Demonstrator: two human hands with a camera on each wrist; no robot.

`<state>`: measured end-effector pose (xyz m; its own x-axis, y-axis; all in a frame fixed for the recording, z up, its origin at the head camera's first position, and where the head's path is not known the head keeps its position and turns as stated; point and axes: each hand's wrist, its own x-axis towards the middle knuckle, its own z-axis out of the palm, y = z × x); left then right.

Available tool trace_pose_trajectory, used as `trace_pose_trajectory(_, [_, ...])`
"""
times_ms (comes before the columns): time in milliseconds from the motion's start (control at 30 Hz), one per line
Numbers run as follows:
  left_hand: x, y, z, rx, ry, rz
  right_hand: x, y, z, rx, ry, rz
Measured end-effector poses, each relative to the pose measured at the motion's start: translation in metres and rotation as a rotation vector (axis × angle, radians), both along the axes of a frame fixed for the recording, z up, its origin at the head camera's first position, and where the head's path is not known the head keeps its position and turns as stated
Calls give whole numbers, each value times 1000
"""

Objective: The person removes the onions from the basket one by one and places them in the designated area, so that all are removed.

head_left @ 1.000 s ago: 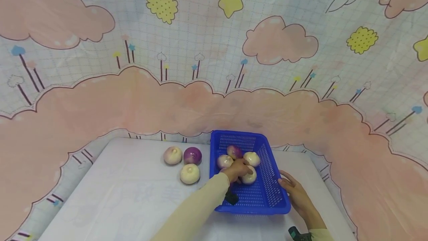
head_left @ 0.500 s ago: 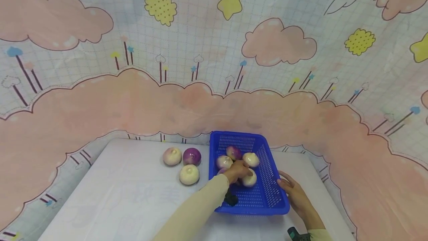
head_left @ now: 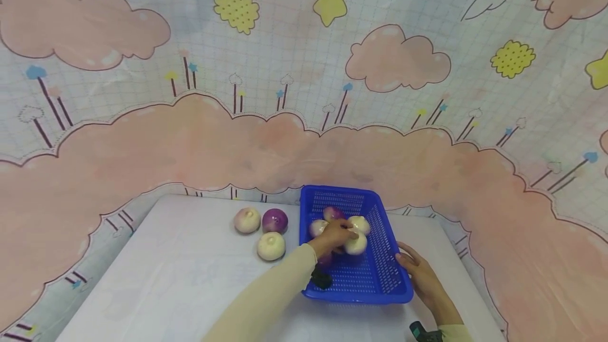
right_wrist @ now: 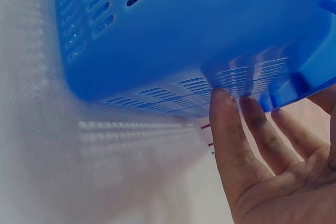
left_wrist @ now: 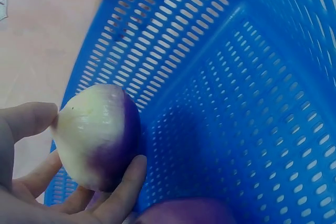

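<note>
In the head view my left hand (head_left: 334, 237) reaches into a blue plastic basket (head_left: 356, 297) and grips a white-and-purple turnip (head_left: 355, 244). The left wrist view shows thumb and fingers around that turnip (left_wrist: 97, 135), its pale pointed end toward the thumb, above the basket floor. Other turnips lie around the hand, among them a purple one (head_left: 333, 213) at the back and a white one (head_left: 362, 224) beside it. My right hand (head_left: 423, 277) is at the basket's right side. Its extended fingers (right_wrist: 228, 129) touch the outer wall in the right wrist view.
Left of the basket, on the white-covered table (head_left: 190, 268), sit a pinkish-white turnip (head_left: 247, 220), a purple turnip (head_left: 275, 221) and a cream turnip (head_left: 271, 246). A patterned cloth (head_left: 266, 146) stands behind the table.
My left hand has raised the turnip a little and moved it slightly toward the back of the basket. The right hand keeps its place at the basket's side.
</note>
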<state>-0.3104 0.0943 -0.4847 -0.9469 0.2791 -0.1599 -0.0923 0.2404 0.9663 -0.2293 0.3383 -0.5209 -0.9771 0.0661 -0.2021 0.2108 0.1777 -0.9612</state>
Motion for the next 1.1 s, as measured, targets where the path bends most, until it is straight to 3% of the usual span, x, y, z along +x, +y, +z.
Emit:
trace_pose_trajectory(400, [-9,-23,11,141,56,-75,-2,1,-3,12,-13,-9])
trace_pose_trajectory(633, [-12,-33,21,184,-6,-47,-4,2,-3,-2,-13,-14])
trace_pose_trajectory(1100, [-9,-64,44,228,82,-56,-11,6,-1,-8,-30,-2])
